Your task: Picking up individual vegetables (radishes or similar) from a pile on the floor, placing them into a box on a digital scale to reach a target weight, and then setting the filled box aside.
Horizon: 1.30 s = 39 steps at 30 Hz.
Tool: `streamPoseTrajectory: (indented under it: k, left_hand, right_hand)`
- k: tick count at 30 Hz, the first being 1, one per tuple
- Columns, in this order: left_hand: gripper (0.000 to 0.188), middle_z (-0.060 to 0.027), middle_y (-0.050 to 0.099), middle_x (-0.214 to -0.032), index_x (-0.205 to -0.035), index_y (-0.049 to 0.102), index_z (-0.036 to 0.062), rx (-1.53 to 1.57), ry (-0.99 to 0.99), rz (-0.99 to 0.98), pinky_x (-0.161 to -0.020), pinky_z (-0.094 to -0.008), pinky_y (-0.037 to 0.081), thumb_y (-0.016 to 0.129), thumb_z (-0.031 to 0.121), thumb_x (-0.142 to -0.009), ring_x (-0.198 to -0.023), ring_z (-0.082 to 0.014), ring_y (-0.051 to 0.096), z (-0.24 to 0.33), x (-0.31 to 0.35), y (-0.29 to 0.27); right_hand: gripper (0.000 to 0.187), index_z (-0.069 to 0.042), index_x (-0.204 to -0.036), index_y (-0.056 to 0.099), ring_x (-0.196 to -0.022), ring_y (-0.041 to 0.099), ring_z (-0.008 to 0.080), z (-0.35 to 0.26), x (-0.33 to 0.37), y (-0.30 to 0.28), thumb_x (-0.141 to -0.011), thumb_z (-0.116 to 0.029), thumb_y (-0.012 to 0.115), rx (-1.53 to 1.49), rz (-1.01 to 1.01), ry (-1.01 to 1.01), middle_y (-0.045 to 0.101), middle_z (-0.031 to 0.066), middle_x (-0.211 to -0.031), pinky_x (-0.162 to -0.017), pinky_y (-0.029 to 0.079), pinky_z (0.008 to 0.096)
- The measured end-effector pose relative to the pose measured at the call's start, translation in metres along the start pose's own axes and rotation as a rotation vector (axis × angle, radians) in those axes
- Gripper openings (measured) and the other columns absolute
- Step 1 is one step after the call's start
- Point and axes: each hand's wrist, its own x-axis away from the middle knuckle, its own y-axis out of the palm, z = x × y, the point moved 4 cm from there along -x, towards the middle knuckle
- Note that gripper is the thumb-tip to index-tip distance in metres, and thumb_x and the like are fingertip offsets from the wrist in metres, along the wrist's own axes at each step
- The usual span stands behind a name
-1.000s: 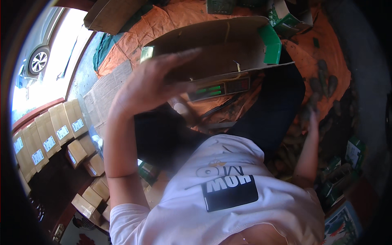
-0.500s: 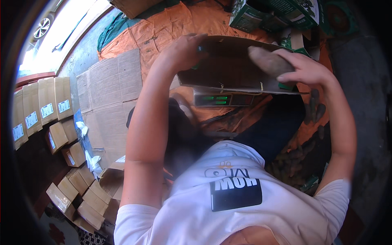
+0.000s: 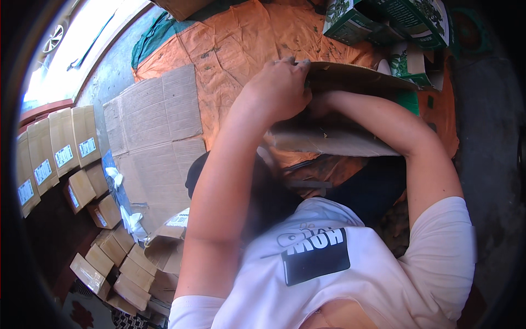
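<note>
person seated low, legs in dark trousers [image 3: 378, 181], white t-shirt [image 3: 378, 247] with a dark block printed on the chest. just ahead of the lap, an open brown carton [image 3: 334, 141], a green patch [image 3: 408, 102] showing at its right end; it stands above an orange sheet [image 3: 235, 55] that is creased and flecked with dirt. left hand [image 3: 282, 88] up at the carton's left end, knuckles uppermost, fingers bent over the edge; tips hidden, so i can't tell how firmly they grasp it. right hand [image 3: 322, 104] dipped into the carton, close beside the left, the forearm crossing the near wall; most of the hand is lost in shadow, and i can't tell whether it grasps anything or is loose. left of the carton, flattened cardboard [image 3: 153, 118] lies spread out, fold lines plain. farther left, tall brown boxes [image 3: 63, 145] stand in a row with white labels, smaller brown boxes [image 3: 134, 274] grouped nearer the person, white crumpled pieces [image 3: 131, 222] near them. beyond the carton on the right, green printed boxes [image 3: 419, 24]. top left, teal cloth [image 3: 149, 44] by the sheet's edge, a car wheel [image 3: 55, 39] out in the glare.
</note>
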Motion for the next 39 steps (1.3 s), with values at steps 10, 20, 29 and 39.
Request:
streamPoseTrajectory:
  k: [10,20,29,39]
  left_hand:
    - [0.052,-0.0222,0.063,-0.125,-0.136,0.054,-0.0001,0.089,-0.016,-0.019,-0.098,-0.0457,0.05,0.062,0.027,-0.092,-0.112,-0.04,0.062,0.002,-0.001,-0.006]
    - [0.051,-0.0166,0.058,-0.139,-0.142,0.055,0.011,0.449,-0.236,-0.059,-0.099,-0.0427,0.048,0.052,0.036,-0.098,-0.121,-0.0275,0.06,-0.032,0.003,-0.011]
    - [0.048,-0.0235,0.051,-0.144,-0.142,0.048,-0.0067,0.764,-0.035,0.13,-0.111,-0.0391,0.043,0.041,0.02,-0.102,-0.135,-0.0325,0.05,-0.118,-0.003,-0.017]
    - [0.073,-0.0178,0.035,-0.159,-0.155,0.036,0.013,-0.248,-0.266,0.159,-0.116,-0.047,0.032,0.067,0.038,-0.093,-0.145,-0.035,0.036,-0.202,0.004,-0.031]
  right_hand:
    - [0.056,-0.003,-0.136,0.056,-0.118,0.06,0.0383,-0.033,0.074,-0.031,-0.089,-0.031,0.068,-0.156,0.275,-0.171,0.063,0.0231,-0.127,-0.101,0.047,0.0467]
    - [0.034,-0.011,-0.134,0.059,-0.111,0.063,0.0153,0.03,0.376,0.058,-0.1,-0.018,0.06,-0.565,1.39,-0.35,0.068,0.0058,-0.116,-0.097,0.05,0.0315]
    - [0.039,-0.004,-0.138,0.053,-0.109,0.065,0.0181,0.14,0.408,0.483,-0.102,-0.017,0.058,-1.561,1.484,0.664,0.066,0.0107,-0.125,-0.095,0.05,0.0302]
    - [0.042,-0.011,-0.138,0.055,-0.103,0.067,0.0228,0.075,0.28,0.817,-0.098,-0.023,0.058,-2.127,0.883,1.045,0.069,0.0094,-0.112,-0.085,0.053,0.0356]
